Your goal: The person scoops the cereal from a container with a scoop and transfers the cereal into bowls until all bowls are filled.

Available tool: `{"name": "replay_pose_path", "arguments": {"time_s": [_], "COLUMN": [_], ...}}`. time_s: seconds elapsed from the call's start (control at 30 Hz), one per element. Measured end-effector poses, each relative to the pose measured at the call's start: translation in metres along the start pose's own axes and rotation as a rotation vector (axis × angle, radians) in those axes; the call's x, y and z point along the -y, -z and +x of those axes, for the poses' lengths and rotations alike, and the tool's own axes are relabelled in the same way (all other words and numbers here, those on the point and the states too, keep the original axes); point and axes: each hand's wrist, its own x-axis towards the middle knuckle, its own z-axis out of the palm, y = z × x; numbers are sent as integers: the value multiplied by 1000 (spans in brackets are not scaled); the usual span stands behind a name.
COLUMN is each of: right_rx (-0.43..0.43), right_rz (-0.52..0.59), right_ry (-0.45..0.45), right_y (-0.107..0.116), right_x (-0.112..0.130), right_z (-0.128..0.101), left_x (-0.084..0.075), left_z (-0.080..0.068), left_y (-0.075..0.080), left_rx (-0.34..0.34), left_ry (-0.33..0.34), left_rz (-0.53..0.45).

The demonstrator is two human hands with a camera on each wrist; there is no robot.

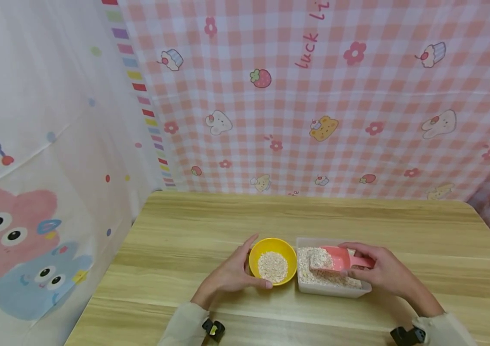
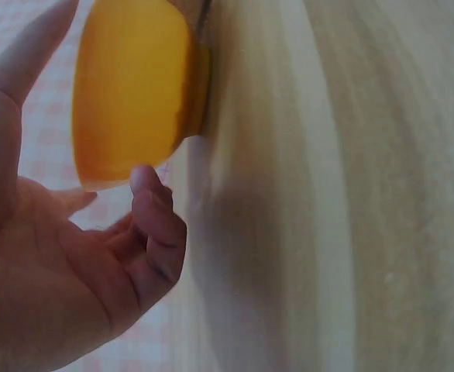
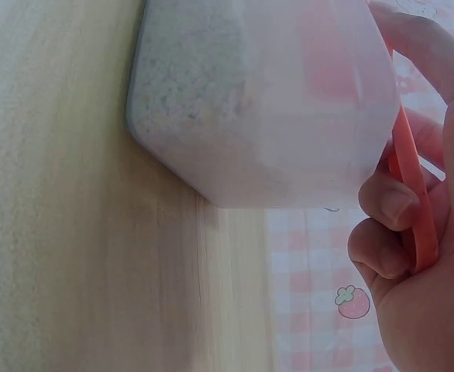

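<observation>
A yellow bowl (image 1: 291,276) with a layer of oat flakes inside stands on the wooden table. Around its left side curves my left hand (image 1: 236,271), the thumb at the near rim and a fingertip at the far side. The left wrist view shows the bowl's outer wall (image 2: 134,85) beside the curled fingers. My right hand (image 1: 376,266) grips the handle of a pink scoop (image 1: 339,257), which carries a heap of oats. The scoop is over a translucent plastic box (image 1: 333,290) of oats, just right of the bowl. Curled fingers wrap the scoop's handle (image 3: 415,194) in the right wrist view.
The wooden table (image 1: 210,216) extends on both sides of the bowl and box. Behind it hangs a pink checked cloth (image 1: 288,110), and a white cloth with cartoon figures (image 1: 76,144) hangs at the left.
</observation>
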Motion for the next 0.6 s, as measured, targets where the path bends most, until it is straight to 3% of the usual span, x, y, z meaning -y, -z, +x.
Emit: {"name": "replay_pose_path", "arguments": {"time_s": [0.33, 0.6], "right_rx": [-15, -20], "right_rz": [27, 30], "right_ry": [24, 49], "right_y": [-2, -1], "right_x": [-2, -2], "right_z": [-3, -3], "left_x": [4, 5], "left_z": [8, 11], "left_y": [-6, -8], "left_rx": [41, 63], "left_ry": [-13, 0], "left_rz": [-78, -82]}}
